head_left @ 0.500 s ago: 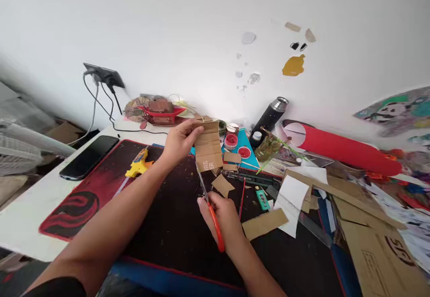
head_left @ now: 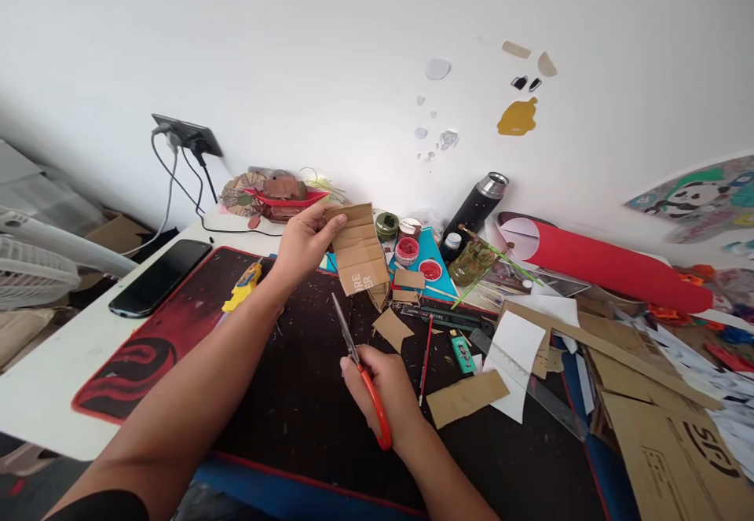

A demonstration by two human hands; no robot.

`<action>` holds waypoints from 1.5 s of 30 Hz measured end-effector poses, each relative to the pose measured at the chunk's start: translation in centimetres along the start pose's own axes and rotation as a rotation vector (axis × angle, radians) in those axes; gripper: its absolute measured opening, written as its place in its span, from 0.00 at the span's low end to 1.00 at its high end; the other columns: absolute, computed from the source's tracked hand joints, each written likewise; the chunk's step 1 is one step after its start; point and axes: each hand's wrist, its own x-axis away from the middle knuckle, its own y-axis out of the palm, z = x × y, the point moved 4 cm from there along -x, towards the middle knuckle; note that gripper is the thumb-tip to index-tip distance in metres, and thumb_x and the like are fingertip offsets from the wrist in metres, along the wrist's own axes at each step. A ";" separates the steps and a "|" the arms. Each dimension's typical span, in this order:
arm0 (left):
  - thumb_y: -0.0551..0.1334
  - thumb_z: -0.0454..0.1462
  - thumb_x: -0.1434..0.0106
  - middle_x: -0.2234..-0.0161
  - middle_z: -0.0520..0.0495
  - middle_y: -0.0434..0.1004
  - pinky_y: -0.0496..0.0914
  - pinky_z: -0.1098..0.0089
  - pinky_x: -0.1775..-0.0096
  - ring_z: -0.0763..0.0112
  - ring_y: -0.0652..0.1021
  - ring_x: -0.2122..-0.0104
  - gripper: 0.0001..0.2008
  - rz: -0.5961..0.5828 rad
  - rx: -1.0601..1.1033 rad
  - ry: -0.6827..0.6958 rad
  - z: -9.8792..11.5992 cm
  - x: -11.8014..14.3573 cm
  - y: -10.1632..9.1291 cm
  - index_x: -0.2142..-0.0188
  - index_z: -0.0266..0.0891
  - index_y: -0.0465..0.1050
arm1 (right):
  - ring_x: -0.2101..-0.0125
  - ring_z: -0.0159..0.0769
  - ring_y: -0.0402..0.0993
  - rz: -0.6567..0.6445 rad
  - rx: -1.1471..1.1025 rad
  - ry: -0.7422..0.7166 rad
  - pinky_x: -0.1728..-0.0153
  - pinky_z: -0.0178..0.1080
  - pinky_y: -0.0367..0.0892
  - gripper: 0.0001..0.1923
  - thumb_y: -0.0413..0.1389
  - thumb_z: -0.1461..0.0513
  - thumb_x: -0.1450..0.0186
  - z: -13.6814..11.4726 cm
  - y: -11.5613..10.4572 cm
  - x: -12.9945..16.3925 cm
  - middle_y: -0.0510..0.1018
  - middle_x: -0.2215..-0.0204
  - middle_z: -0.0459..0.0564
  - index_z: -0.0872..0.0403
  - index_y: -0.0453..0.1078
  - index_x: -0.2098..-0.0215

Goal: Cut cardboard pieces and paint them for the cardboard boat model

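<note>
Item: folded cardboard piece point(head_left: 357, 250), pinched by our left hand point(head_left: 303, 244) above the dark mat point(head_left: 283, 395). Our right hand point(head_left: 382, 386) grips red-handled scissors point(head_left: 360, 376), blades together, just below the cardboard. Open mat lies left; scraps point(head_left: 465, 397) crowd right.

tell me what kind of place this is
Probably a home craft desk against a wall. Cardboard offcuts litter a dark desk mat, paint pots and a glue gun sit nearby, and the right hand holds scissors.
</note>
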 end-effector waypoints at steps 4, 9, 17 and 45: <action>0.69 0.54 0.33 0.76 0.54 0.73 0.63 0.73 0.77 0.73 0.68 0.80 0.21 0.013 0.081 -0.037 -0.1 -0.1 -0.2 0.54 0.39 0.81 | 0.88 0.29 0.56 0.040 -0.214 0.036 0.85 0.32 0.51 0.24 0.57 0.42 0.25 0.6 -0.4 0.2 0.60 0.87 0.37 0.50 0.69 0.69; 0.70 0.54 0.33 0.79 0.57 0.71 0.62 0.73 0.80 0.74 0.67 0.83 0.21 0.024 0.140 -0.076 1.0 0.8 0.0 0.55 0.41 0.78 | 0.90 0.26 0.58 0.159 -0.464 0.132 0.88 0.29 0.55 0.33 0.59 0.32 0.30 0.6 -1.0 0.3 0.65 0.87 0.37 0.53 0.73 0.64; 0.68 0.54 0.32 0.81 0.60 0.73 0.64 0.71 0.81 0.69 0.74 0.85 0.21 -0.071 0.129 -0.200 1.6 4.2 1.1 0.54 0.45 0.66 | 0.91 0.26 0.60 0.318 -0.596 0.127 0.90 0.28 0.56 0.38 0.61 0.28 0.36 0.4 -2.8 -0.6 0.67 0.87 0.37 0.55 0.76 0.61; 0.73 0.57 0.35 0.64 0.42 0.88 0.79 0.62 0.68 0.55 0.87 0.69 0.30 -0.730 0.320 -0.494 0.8 10.7 2.4 0.47 0.40 0.69 | 0.90 0.27 0.63 0.615 -0.586 0.140 0.89 0.29 0.58 0.31 0.65 0.35 0.34 1.3 -5.9 -0.9 0.67 0.85 0.36 0.49 0.64 0.70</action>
